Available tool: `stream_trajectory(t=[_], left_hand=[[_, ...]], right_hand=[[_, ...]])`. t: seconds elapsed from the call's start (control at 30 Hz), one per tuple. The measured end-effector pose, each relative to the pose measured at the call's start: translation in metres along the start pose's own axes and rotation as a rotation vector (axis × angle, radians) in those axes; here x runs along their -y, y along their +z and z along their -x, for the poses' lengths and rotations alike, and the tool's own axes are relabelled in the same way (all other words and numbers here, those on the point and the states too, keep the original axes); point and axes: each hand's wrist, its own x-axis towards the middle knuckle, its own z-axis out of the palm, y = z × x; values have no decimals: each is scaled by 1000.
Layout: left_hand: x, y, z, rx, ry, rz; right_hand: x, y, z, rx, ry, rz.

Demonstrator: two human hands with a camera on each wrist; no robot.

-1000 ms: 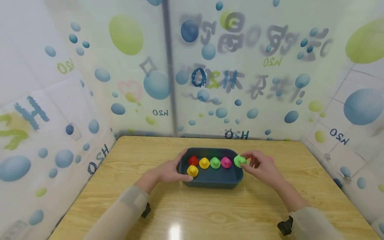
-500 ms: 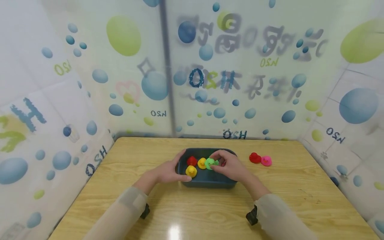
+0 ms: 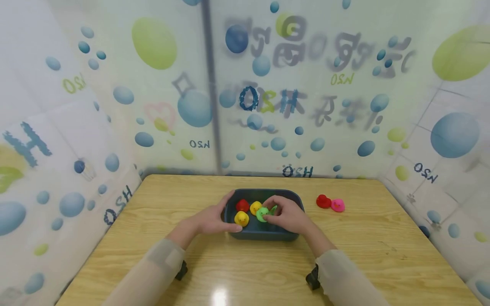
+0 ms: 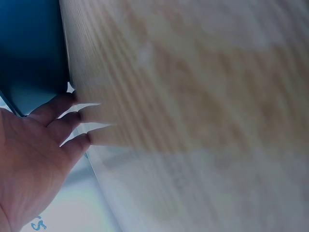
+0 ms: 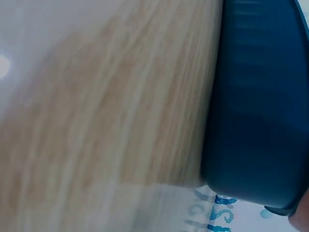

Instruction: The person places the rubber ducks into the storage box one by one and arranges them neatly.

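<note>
A dark blue plastic bin [image 3: 264,234] stands on the table, seen in all three views. My left hand [image 3: 208,219] rests against its left end, thumb along the front rim and fingers spread at the side; the left wrist view shows those fingers fairly straight. Inside the bin, my right hand [image 3: 289,215] pinches a green rubber duck [image 3: 262,214] between thumb and fingers. Left of it sit a red duck [image 3: 242,205] and two yellow ducks, one behind [image 3: 256,208] and one in front [image 3: 241,219]. My right hand covers the bin's right part.
To the right of the bin, a red duck [image 3: 323,201] and a pink duck [image 3: 338,205] lie side by side on the wooden table [image 3: 363,238]. Patterned white walls stand behind the table and on both sides.
My right hand has carried the green duck leftward from the bin's right rim into its middle, then slightly toward the front. My left hand keeps its place on the bin.
</note>
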Motion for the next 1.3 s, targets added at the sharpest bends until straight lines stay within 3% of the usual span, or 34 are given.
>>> stream_trajectory(t=[0.63,1.3], left_hand=[[0,-1,0,1,2,13],[2,0,-3,-3,4,-3]], right_hand=[[6,3,-7,115,100,91],[4,1,-4,157,-22,126]])
